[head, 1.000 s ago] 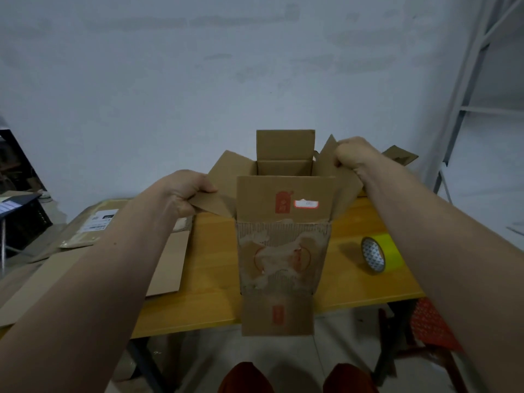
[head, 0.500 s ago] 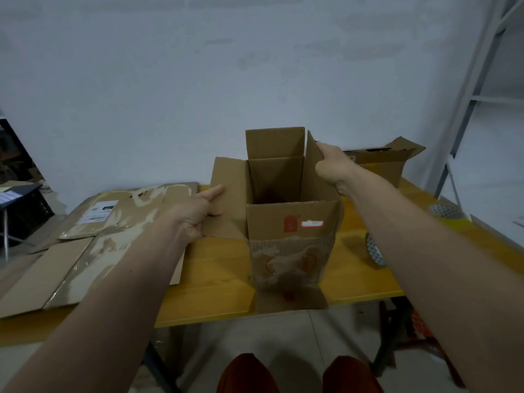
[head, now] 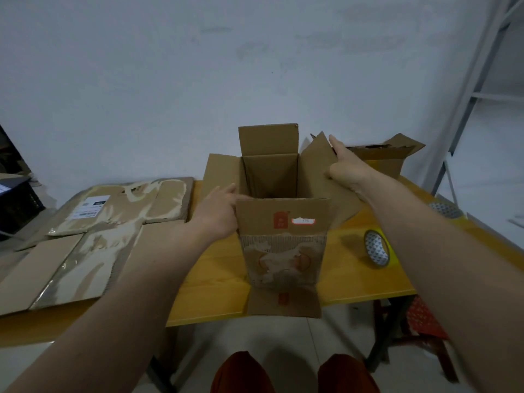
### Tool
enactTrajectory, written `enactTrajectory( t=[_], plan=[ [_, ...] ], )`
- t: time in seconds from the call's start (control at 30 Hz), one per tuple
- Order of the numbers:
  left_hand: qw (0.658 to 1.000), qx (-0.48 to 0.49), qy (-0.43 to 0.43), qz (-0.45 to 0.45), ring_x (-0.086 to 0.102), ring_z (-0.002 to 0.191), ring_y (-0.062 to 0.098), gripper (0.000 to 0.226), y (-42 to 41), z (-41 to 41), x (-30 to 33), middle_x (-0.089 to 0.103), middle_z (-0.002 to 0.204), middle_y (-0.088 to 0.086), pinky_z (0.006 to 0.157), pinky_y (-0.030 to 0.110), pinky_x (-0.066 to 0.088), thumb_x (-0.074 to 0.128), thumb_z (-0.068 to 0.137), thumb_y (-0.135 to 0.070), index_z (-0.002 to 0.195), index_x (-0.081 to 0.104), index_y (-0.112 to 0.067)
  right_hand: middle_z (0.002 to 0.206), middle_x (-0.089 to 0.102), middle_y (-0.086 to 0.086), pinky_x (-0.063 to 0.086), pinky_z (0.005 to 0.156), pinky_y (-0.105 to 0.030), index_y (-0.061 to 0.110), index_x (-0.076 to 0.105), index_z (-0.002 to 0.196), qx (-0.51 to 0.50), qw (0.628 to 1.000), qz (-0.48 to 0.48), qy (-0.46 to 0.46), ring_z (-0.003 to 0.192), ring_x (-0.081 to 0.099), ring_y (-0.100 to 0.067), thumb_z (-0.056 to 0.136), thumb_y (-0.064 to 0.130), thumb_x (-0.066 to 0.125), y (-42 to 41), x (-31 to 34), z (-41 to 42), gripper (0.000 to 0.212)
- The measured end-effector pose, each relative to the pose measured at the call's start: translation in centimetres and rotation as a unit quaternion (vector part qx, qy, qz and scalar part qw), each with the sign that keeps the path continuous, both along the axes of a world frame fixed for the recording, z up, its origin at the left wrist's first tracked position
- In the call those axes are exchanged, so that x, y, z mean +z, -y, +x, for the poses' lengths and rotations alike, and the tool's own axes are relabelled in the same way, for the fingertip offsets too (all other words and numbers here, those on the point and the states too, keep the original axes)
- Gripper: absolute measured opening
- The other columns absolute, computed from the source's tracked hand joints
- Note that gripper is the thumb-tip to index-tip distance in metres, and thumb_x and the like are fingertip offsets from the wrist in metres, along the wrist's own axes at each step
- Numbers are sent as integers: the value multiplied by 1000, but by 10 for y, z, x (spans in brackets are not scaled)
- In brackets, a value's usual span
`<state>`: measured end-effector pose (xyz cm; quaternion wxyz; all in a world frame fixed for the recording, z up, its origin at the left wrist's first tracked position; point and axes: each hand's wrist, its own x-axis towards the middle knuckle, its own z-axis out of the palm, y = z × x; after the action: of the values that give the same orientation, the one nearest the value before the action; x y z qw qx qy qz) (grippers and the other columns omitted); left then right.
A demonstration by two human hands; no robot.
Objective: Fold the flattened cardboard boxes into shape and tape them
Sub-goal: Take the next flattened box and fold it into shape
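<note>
My left hand [head: 218, 214] rests flat and my right hand [head: 347, 170] pinches the side flap [head: 317, 165], so the box [head: 280, 228] overhanging the table [head: 221, 268] edge could tip off.

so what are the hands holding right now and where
Both are on the upright brown cardboard box: the right hand pinches its right top flap, and the left hand rests on its left flap, fingers straight.
</note>
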<state>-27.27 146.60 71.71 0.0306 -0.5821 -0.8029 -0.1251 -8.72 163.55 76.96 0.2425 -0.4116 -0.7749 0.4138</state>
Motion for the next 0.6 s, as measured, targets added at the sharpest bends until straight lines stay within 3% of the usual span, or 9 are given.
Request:
enactTrajectory(
  t=[0.1,0.17,0.27,0.37,0.43,0.5,0.6],
  plan=[
    [1000,9,26,15,11,148,13,49,-2,-3,-9,28,158,-7,122,35,7,51,99,-29,146,39,-30,107,43,-1,46,53,-29,31,10,151,-4,999,-23,-22,78,51,-15,97,0,41,-4,-5,8,70],
    [998,35,43,16,5,149,14,61,-7,-5,-11,13,162,-3,122,34,6,52,99,-32,152,25,-24,96,41,3,42,52,-28,28,15,151,-9,999,-29,-22,77,49,-14,97,1,43,-8,-8,8,66],
    [998,49,29,-11,2,150,15,67,-18,-7,-9,6,163,1,122,32,4,48,100,-32,155,13,-17,109,47,-1,41,49,-25,29,19,150,-23,1000,-16,13,78,50,-15,96,2,43,-17,-6,-5,65],
    [995,48,91,-15,9,149,17,64,-31,-12,-6,14,162,1,121,36,12,53,99,-27,153,20,-17,132,45,-7,42,45,-21,33,15,151,-24,999,-9,37,83,52,-17,94,-4,40,-27,-7,-20,72],
    [991,48,127,-17,19,147,20,62,-42,-18,-6,23,159,0,119,40,22,56,97,-24,152,27,-21,143,39,-10,47,57,-24,31,13,152,-28,998,-11,53,102,53,-24,94,-4,39,-36,-9,-27,72],
    [989,48,139,-14,31,142,23,56,-53,-22,-5,34,154,1,115,43,31,58,95,-22,147,36,-24,147,35,-10,46,66,-28,29,13,152,-38,997,-14,69,105,50,-26,94,-2,38,-46,-9,-31,70],
    [986,46,157,5,39,135,27,44,-65,-26,-3,46,144,4,110,46,36,54,97,-18,139,46,-22,154,26,-7,41,59,-24,30,19,151,-39,996,-10,81,116,46,-27,94,-2,39,-58,-9,-34,69]
  ],
)
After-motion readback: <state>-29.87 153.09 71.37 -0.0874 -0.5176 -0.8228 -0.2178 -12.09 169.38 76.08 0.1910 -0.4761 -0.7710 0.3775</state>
